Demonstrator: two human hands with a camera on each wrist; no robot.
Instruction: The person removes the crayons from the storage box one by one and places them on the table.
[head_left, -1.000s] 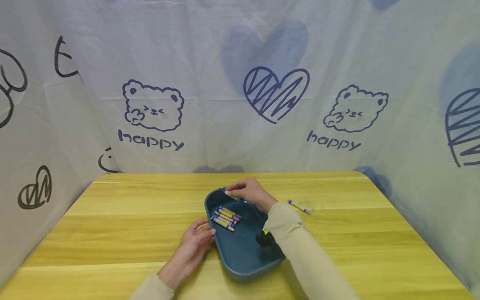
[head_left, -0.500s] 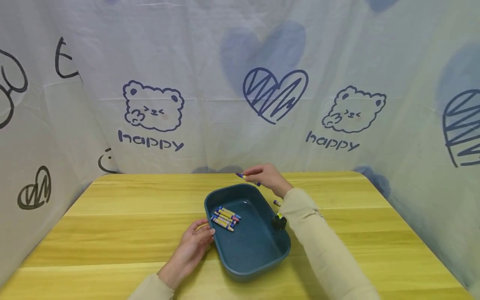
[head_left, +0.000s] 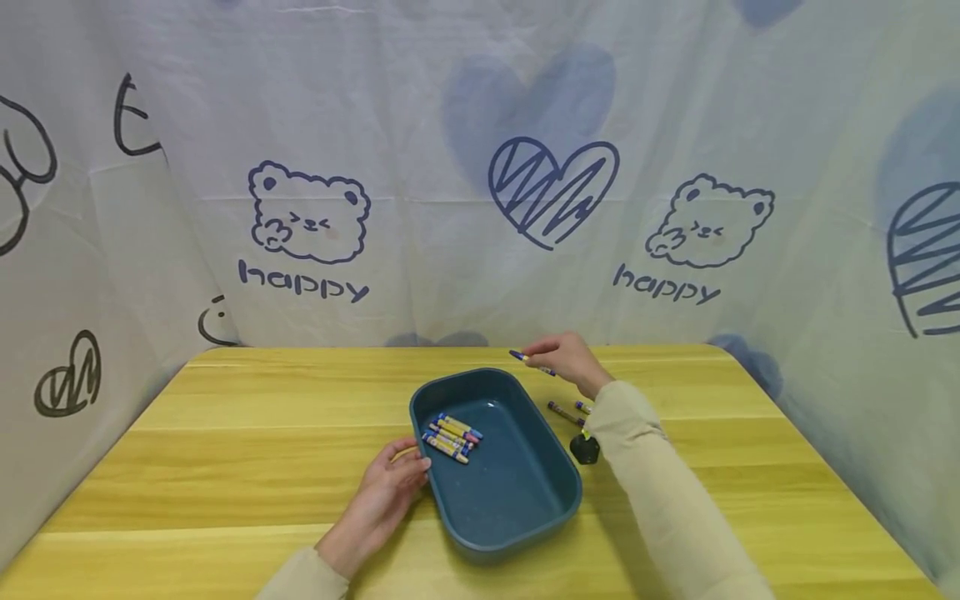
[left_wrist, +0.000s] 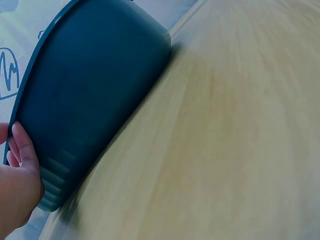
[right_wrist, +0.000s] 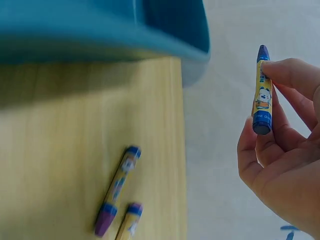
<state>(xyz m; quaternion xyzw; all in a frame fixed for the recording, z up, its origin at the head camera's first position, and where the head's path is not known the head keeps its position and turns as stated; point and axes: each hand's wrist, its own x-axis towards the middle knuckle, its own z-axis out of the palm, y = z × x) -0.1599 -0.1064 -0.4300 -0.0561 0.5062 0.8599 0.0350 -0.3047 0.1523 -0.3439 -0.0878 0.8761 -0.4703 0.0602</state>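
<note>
Pinching crayon point(right_wrist: 263, 95), right hand point(head_left: 567, 361), gripping tub point(head_left: 501, 496), left hand point(head_left: 386, 490)

Raised crayon point(right_wrist: 262, 95), teal bin point(head_left: 510, 496), crayons point(head_left: 452, 437) inside

A yellow wood-grain table point(head_left: 262, 467) carries a dark blue bin point(head_left: 502, 492) and, beside it, two crayons point(right_wrist: 118, 188).

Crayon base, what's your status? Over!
Right hand pinches one crayon, outside the bin. Left hand grips bin. No obstacle seen between crayon and bin.
</note>
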